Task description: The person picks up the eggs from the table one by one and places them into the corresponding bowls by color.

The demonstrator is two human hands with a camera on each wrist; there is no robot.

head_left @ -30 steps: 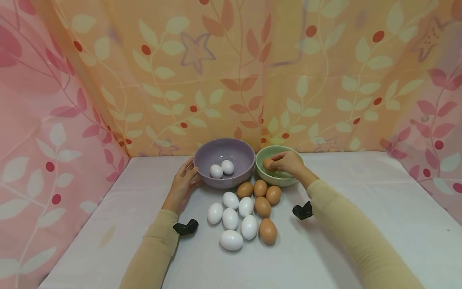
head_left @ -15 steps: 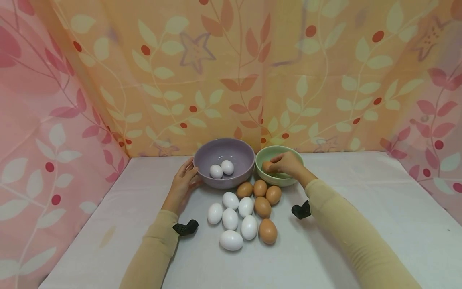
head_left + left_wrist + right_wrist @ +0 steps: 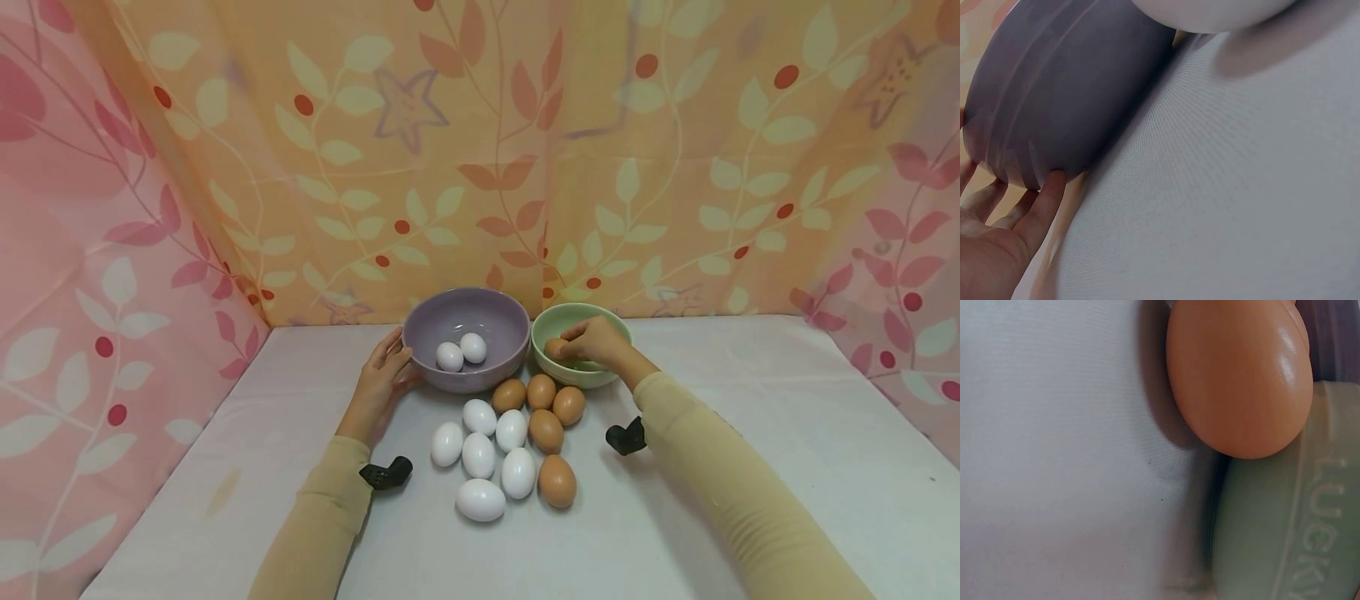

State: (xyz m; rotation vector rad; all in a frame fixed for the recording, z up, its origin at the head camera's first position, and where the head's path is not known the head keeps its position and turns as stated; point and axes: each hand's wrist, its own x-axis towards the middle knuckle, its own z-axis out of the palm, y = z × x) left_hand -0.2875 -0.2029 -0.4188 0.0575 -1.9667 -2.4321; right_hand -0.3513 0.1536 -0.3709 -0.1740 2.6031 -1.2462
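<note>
My left hand (image 3: 378, 375) rests against the left side of a purple bowl (image 3: 465, 382). In the left wrist view its fingertips (image 3: 1055, 177) touch the bowl's outer wall (image 3: 1085, 81). Two white eggs (image 3: 461, 352) lie inside that bowl. On the right stands a smaller green bowl (image 3: 585, 378), with my right hand (image 3: 602, 343) reaching in over its rim. Thumb and fingers pinch a brown egg (image 3: 553, 349) low inside it, partly covered by the hand. The right wrist view shows the green bowl's lettered side (image 3: 1260, 531), not the hand's grip.
Several white eggs (image 3: 478, 455) and several brown eggs (image 3: 546, 431) lie grouped on the white tablecloth (image 3: 645, 533) before the bowls. One brown egg (image 3: 1241, 375) is close to the green bowl. A patterned curtain (image 3: 480, 167) hangs right behind both bowls.
My right hand has lowered the brown egg slightly, deeper into the green bowl. The left hand, both bowls and the other eggs stay where they were.
</note>
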